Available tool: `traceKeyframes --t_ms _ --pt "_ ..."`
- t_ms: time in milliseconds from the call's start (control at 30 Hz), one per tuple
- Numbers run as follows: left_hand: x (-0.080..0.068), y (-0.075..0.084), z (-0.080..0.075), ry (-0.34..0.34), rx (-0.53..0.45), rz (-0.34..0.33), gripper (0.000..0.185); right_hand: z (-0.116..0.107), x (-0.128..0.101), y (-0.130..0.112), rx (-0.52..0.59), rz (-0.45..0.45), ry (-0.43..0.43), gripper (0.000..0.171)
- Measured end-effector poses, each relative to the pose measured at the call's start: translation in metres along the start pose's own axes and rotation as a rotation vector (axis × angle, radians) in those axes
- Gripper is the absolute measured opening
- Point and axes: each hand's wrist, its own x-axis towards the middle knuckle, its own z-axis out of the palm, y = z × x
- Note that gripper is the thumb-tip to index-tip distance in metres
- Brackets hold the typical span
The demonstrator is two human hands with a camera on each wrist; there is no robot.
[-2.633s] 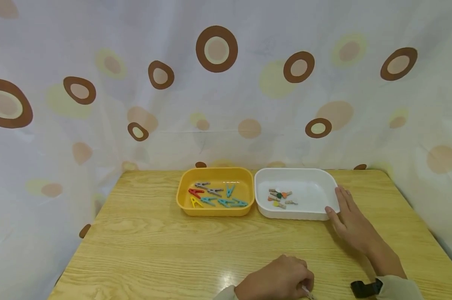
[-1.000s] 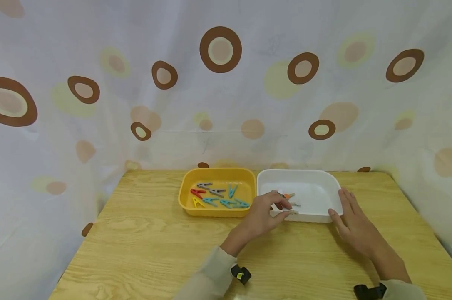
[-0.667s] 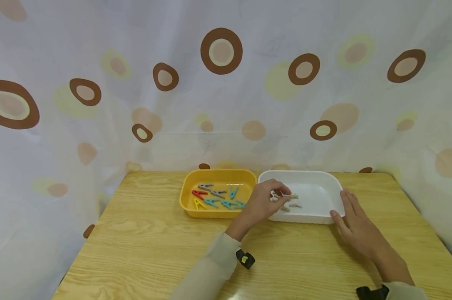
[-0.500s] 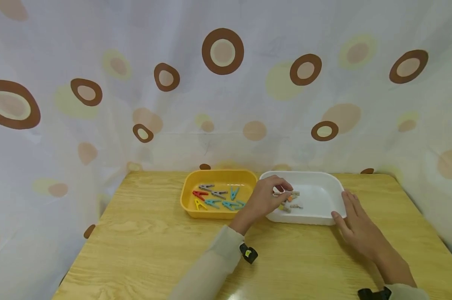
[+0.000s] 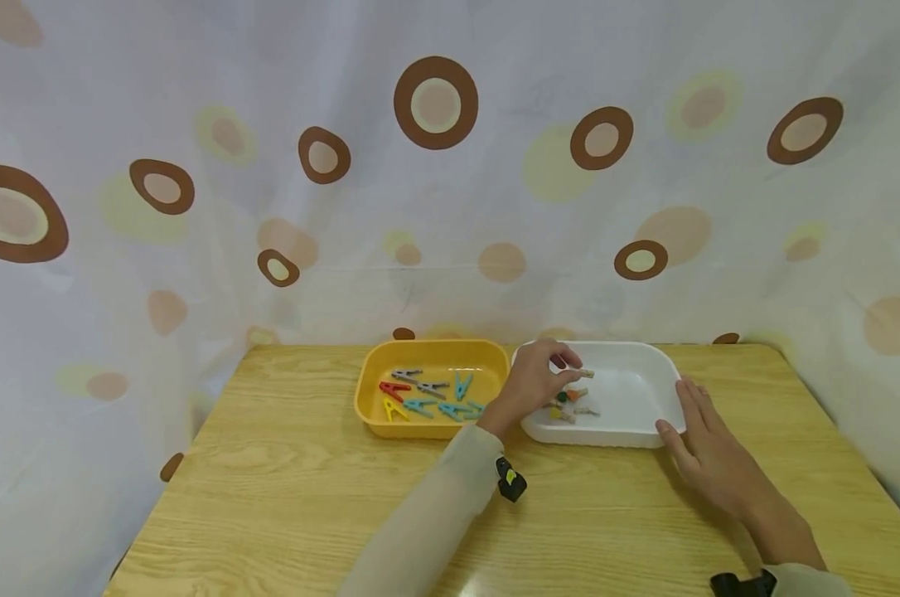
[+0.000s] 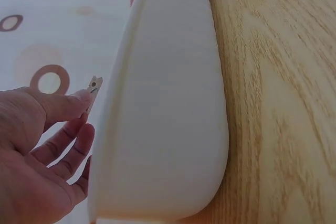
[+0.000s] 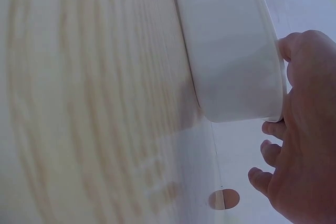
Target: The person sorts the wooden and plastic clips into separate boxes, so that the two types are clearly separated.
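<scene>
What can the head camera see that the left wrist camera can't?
Only the head view shows the yellow tray of coloured pegs, the small clips lying in the white tray, and the right hand on its edge. Only the left wrist view shows the white tray's outer wall close up. Both show the left hand pinching a small wooden clip over the white tray.

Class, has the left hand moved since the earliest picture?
Yes. The left hand went from the table's near edge up over the white tray, pinching a small wooden clip.
</scene>
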Motion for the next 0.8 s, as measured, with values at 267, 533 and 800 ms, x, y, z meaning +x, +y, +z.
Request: traceKeyframes --t_ms 267,533,800 --pt "0.014 -0.005 0.011 -0.008 0.044 -0.059 0.006 -0.002 -0.001 0.0 0.023 0.001 0.0 0.076" --pt "0.024 -0.01 0.016 -0.016 0.089 -0.124 0.004 0.001 -0.001 0.001 0.029 0.003 0.009 0.075" --pt "0.03 -0.013 0.018 -0.031 0.087 -0.123 0.005 0.0 0.001 0.001 0.035 0.002 0.004 0.075"
